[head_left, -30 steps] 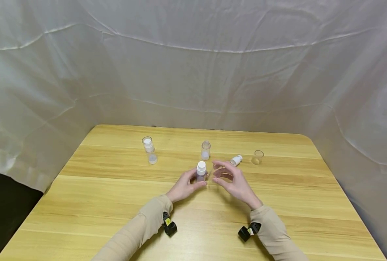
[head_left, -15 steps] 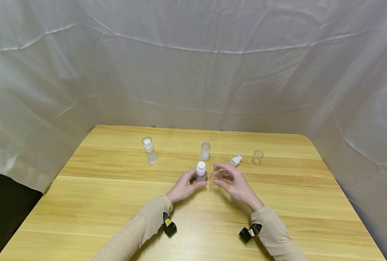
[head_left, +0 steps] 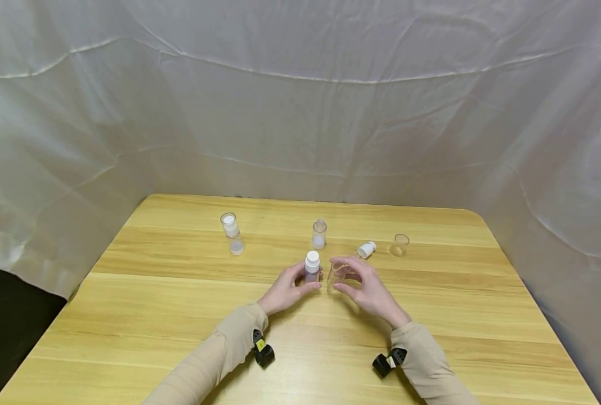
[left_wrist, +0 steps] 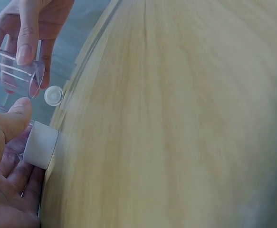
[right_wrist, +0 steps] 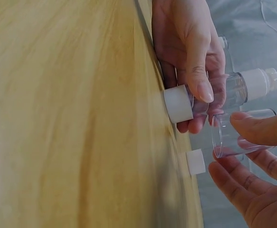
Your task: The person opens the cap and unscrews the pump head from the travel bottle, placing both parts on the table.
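My left hand (head_left: 289, 288) grips a small clear bottle (right_wrist: 235, 89) with a white nozzle top (head_left: 312, 260) and a white base (right_wrist: 178, 104); it stands upright in front of me. Just to its right, my right hand (head_left: 368, 288) pinches a clear cylindrical cap (right_wrist: 245, 130) between thumb and fingers. In the left wrist view that see-through cap (left_wrist: 15, 73) appears beside the bottle, apart from the white top. My left thumb (right_wrist: 198, 71) lies along the bottle's clear body.
Behind the hands stands a clear bottle (head_left: 319, 236) without a white top. A white nozzle piece (head_left: 366, 249) lies on its side, with another clear cap (head_left: 399, 245) to its right. A capped bottle (head_left: 231, 228) stands at the back left of the wooden table (head_left: 143, 315).
My right hand has come slightly down toward me with the clear cap, its fingers closing around it. The left hand and its bottle stay in place.
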The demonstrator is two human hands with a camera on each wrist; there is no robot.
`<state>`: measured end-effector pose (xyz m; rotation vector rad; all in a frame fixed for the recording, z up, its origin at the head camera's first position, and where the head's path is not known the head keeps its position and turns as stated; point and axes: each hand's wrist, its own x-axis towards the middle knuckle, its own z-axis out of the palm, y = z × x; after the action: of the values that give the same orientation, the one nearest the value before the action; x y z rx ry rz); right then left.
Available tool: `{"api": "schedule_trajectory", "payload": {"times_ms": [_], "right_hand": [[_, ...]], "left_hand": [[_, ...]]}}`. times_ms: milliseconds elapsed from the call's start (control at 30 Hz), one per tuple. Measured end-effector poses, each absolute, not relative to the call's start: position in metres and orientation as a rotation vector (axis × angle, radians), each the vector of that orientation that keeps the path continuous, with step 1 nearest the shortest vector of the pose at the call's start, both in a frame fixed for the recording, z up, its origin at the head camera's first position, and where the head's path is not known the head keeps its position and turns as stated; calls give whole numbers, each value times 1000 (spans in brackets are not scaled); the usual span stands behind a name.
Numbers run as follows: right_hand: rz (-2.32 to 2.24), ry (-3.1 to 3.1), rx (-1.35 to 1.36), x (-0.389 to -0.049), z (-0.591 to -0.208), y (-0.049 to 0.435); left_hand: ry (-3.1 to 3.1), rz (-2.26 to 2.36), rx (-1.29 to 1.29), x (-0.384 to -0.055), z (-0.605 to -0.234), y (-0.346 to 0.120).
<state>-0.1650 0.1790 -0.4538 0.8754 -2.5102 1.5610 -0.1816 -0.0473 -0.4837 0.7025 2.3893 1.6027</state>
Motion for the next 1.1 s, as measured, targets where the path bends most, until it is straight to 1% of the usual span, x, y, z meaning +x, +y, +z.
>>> {"api": "schedule_trajectory", "payload": {"times_ms": [800, 1100], "right_hand": [[1463, -2599, 867, -166, -462, 178], [1433, -2661, 907, -165, -468, 178]], "left_hand": [[2399, 1610, 660, -181, -485, -46], [2412, 1617, 679, -180, -487, -46]]}}
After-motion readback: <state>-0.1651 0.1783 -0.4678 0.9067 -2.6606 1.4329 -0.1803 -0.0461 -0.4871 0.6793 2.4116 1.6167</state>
